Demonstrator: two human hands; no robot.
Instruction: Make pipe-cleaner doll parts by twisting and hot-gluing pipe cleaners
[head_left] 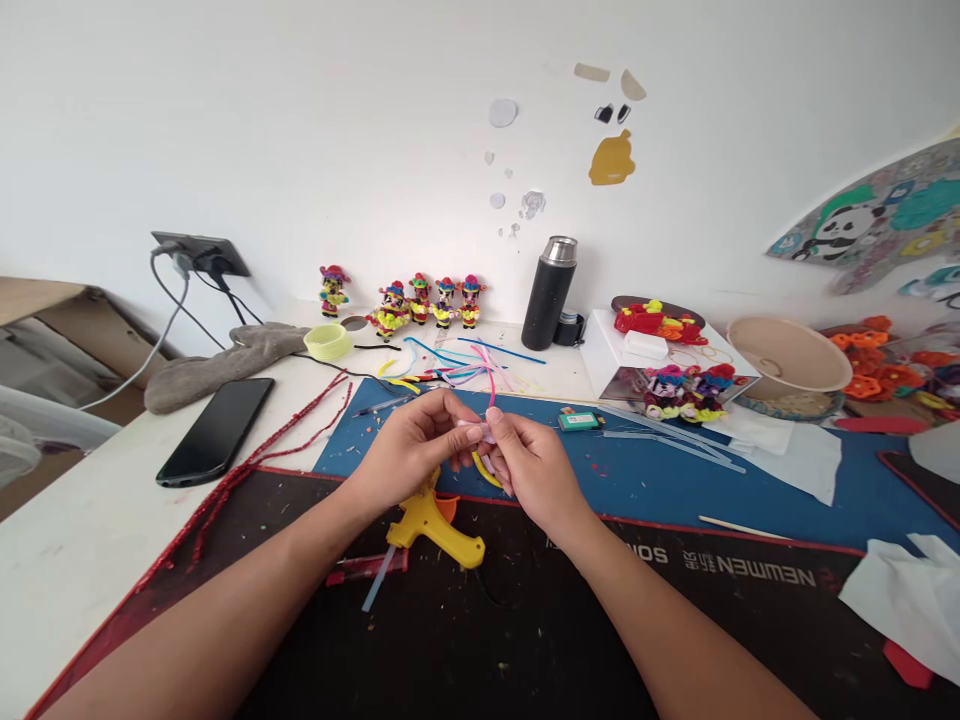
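Observation:
My left hand (420,440) and my right hand (531,458) meet over the middle of the desk, fingertips pinched together. Between them is a small pale pink pipe cleaner piece (486,433), mostly covered by the fingers. A bright pink strand (492,380) shows just above the fingertips; whether it joins that piece I cannot tell. Under my right hand's fingers curves a yellow pipe cleaner (486,472), partly hidden. A yellow hot glue gun (435,528) lies on the dark mat below my hands, with a clear glue stick (379,578) poking out of it.
Loose coloured pipe cleaners (457,362) lie behind my hands, before several small figurines (391,310). A black thermos (550,295) stands by the wall. At left are a phone (216,432) and red twisted strands (247,465). Clear glue sticks (675,445) and a white box (600,350) are at right.

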